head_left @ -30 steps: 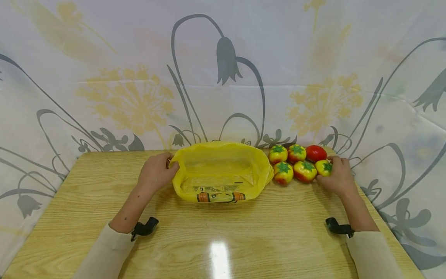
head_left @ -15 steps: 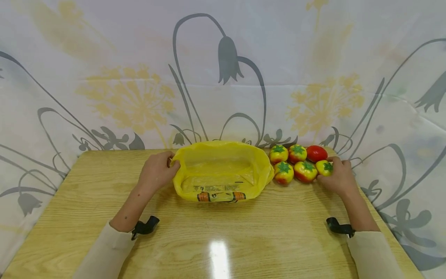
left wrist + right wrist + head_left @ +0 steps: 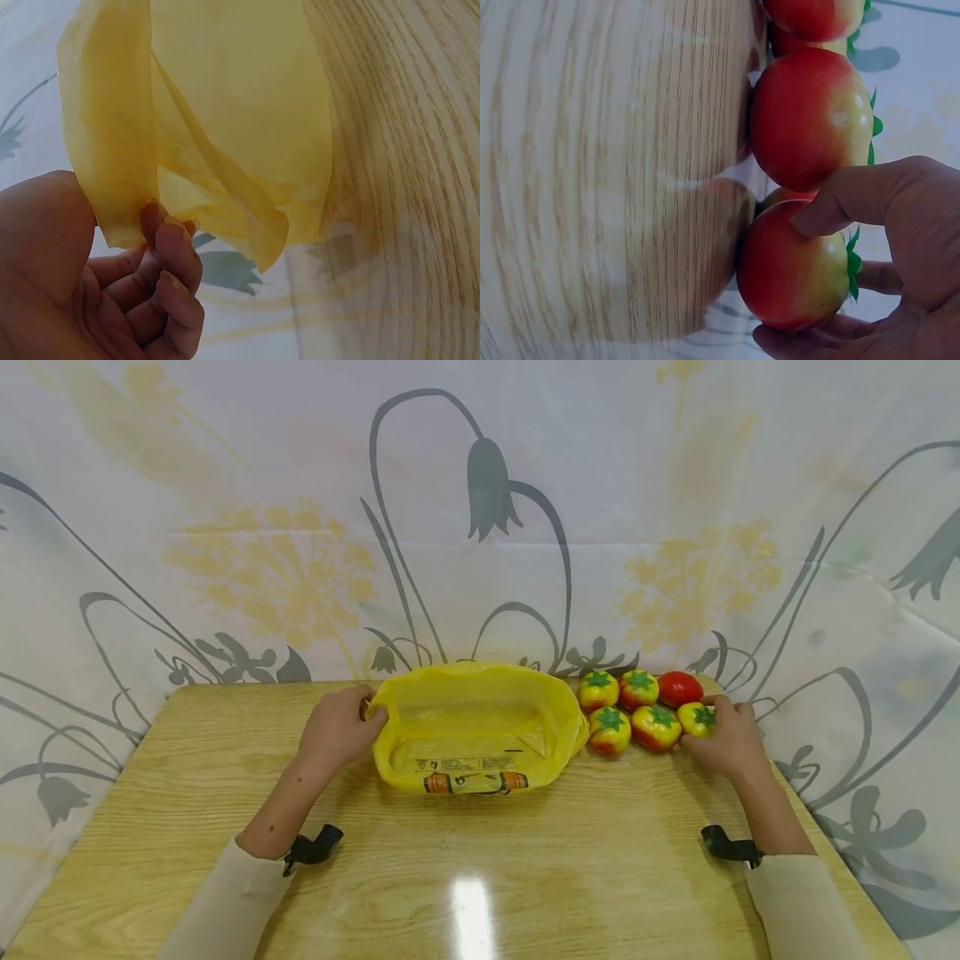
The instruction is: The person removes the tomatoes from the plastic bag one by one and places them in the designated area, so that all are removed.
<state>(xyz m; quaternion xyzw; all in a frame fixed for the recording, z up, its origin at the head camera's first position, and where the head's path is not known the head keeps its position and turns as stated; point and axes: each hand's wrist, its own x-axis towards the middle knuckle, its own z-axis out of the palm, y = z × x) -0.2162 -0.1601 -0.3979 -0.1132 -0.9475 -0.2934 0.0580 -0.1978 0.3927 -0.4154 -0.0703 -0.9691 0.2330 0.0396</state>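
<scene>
A yellow plastic bag [image 3: 472,731] stands on the table with its mouth spread wide. My left hand [image 3: 337,731] pinches the left edge of its rim; in the left wrist view the thin film of the bag [image 3: 240,97] passes between thumb and fingers. Over on the right, my right hand [image 3: 727,739] grips the rightmost front tomato [image 3: 696,719], red and yellow with a green star-shaped top. The right wrist view has the thumb on one side of this tomato [image 3: 787,270] and fingers on the other. It still sits on the table in its row.
Beside the bag's right side, several more tomatoes stand in two close rows, among them a front one [image 3: 657,728] and an all-red one [image 3: 680,690] at the back. Behind the wooden table [image 3: 585,860] hangs a flower-printed cloth [image 3: 480,593].
</scene>
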